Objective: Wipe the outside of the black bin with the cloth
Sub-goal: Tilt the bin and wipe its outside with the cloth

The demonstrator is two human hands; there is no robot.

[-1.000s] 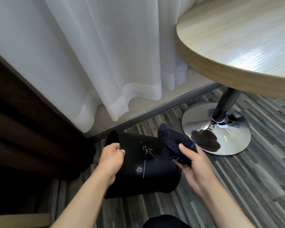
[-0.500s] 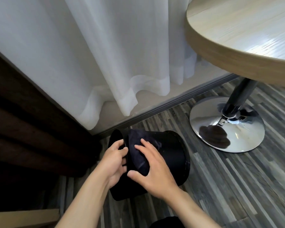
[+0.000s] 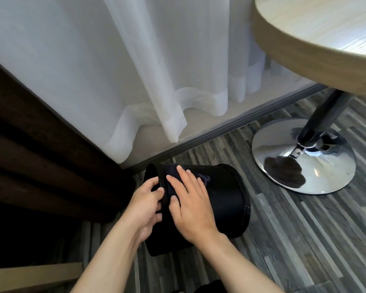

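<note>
The black bin (image 3: 224,195) lies on its side on the striped floor, its open rim turned left. My left hand (image 3: 146,205) grips that rim, fingers curled over the edge. My right hand (image 3: 188,201) lies flat on the bin's upper wall near the rim, pressing the dark cloth (image 3: 203,178) against it. Most of the cloth is hidden under my palm; a dark fold shows past my fingertips.
A round wooden table (image 3: 317,39) overhangs at the upper right, on a dark post with a chrome disc base (image 3: 304,161) just right of the bin. White sheer curtains (image 3: 156,81) hang behind. Dark wooden panelling (image 3: 40,155) stands close on the left.
My right hand brought the cloth from the bin's right end onto its wall near the rim and now presses it flat there. The left hand keeps its hold on the rim.
</note>
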